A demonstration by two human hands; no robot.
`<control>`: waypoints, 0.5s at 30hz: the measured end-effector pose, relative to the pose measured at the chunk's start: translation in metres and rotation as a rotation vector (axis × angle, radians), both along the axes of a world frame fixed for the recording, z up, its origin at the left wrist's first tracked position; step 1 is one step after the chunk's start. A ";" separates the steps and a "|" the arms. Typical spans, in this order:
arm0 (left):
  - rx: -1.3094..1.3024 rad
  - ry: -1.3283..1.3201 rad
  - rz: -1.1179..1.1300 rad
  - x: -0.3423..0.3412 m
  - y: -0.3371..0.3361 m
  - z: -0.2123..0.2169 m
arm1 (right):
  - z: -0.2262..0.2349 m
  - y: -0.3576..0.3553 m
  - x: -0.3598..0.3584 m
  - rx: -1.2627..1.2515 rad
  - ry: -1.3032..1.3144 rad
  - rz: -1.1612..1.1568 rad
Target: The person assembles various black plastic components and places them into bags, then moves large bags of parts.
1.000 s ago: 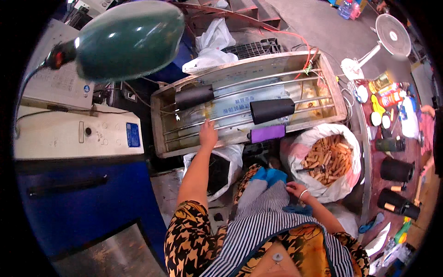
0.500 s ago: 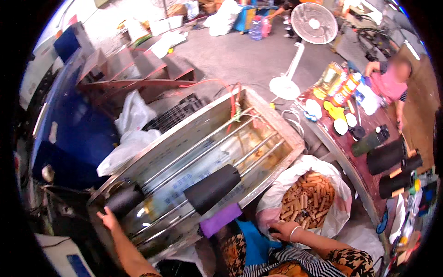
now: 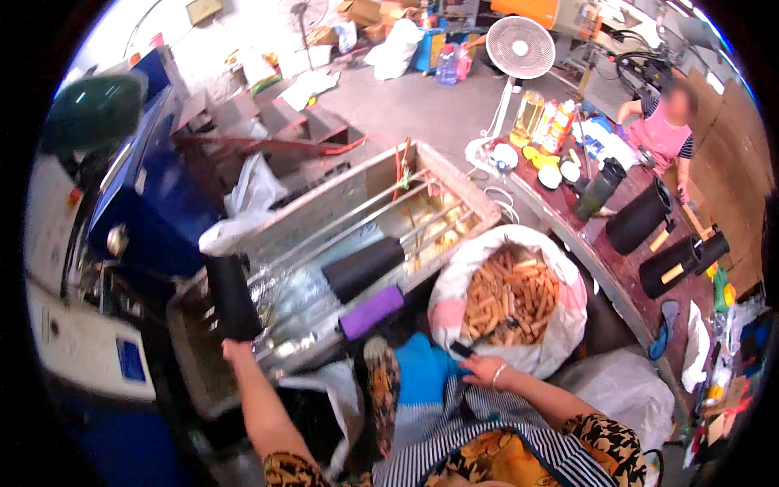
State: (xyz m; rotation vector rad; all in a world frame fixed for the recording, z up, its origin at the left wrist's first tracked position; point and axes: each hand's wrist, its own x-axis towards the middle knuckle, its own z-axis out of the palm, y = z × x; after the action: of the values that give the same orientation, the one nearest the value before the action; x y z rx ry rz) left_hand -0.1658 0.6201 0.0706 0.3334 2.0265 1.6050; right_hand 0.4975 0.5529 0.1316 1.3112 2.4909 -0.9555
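Note:
My left hand (image 3: 236, 350) is closed at the lower end of a black cylinder (image 3: 230, 297), which stands nearly upright over the near left end of a long trough (image 3: 304, 199). A second black cylinder (image 3: 364, 268) lies across the metal rods (image 3: 381, 215) that run along the trough. My right hand (image 3: 484, 370) is closed around a small dark block (image 3: 461, 349) in front of my lap. Just beyond it, a white sack (image 3: 568, 300) holds many short brown sticks (image 3: 511, 296). A purple pad (image 3: 371, 312) hangs over the trough's near edge.
At the right, a dark red table (image 3: 560, 215) bears black hollow cylinders (image 3: 639, 217), a dark green bottle (image 3: 599, 191) and yellow bottles. A person in pink (image 3: 661, 138) works behind it. A white fan (image 3: 520, 49) stands beyond. Blue machinery (image 3: 154, 219) fills the left.
My left hand has raised the black cylinder from the rods and tipped it upright. My right hand has come away from the sack's edge, with the dark block now showing. The view has shifted.

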 end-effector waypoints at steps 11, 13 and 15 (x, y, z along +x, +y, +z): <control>0.584 -0.809 0.294 0.103 -0.045 -0.009 | 0.096 -0.085 0.003 0.219 0.173 0.025; 0.680 -0.879 0.312 0.098 -0.042 -0.008 | 0.094 -0.087 0.010 0.260 0.285 0.054; 0.715 -0.885 0.285 0.105 -0.028 0.001 | 0.095 -0.087 0.017 0.321 0.297 0.023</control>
State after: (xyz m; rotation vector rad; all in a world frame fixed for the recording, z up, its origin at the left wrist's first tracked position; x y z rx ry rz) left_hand -0.0611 0.5922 0.0713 -0.3947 0.8305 2.0999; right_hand 0.5142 0.4664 0.2266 1.3025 2.9821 -0.8211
